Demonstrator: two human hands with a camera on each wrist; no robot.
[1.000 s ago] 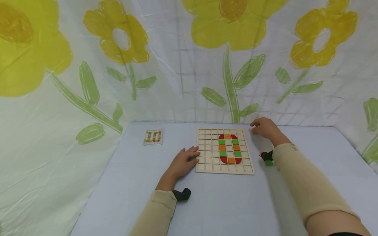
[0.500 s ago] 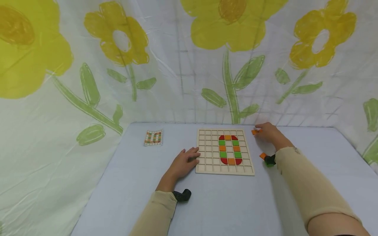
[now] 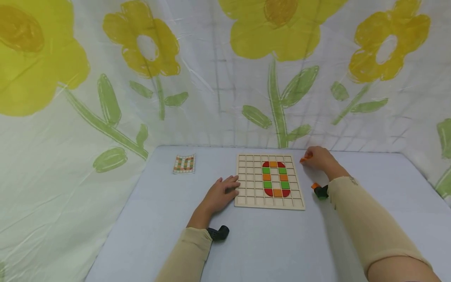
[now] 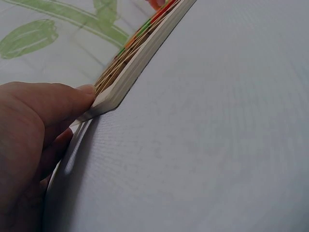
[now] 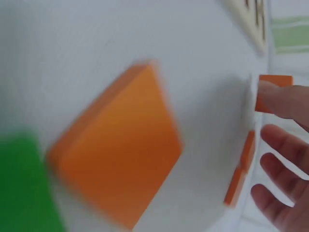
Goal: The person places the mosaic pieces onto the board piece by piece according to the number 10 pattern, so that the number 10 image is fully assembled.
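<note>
My left hand (image 3: 219,194) lies with fingers spread on the table, fingertips at the left edge of a wooden grid board (image 3: 250,172). In the left wrist view, the thumb (image 4: 72,100) touches the board's near corner. Red, orange and green tiles form an oval ring (image 3: 266,177) on the board's right half. Beyond the board's far right corner, my right hand (image 3: 318,158) pinches an orange tile (image 5: 284,81) between thumb and fingers. Two more orange tiles (image 5: 247,151) lie under its other fingers.
Beneath the right wrist lie an orange tile (image 5: 125,150) and a green tile (image 5: 26,188), partly hidden by the wrist camera in the head view. A small patterned card (image 3: 184,163) is at the back left. A flower-printed curtain (image 3: 197,117) hangs behind the table.
My right hand has come down to the orange tiles near the table's back edge, and it now pinches one, tilting it up. The left hand has stayed at the board's edge.
</note>
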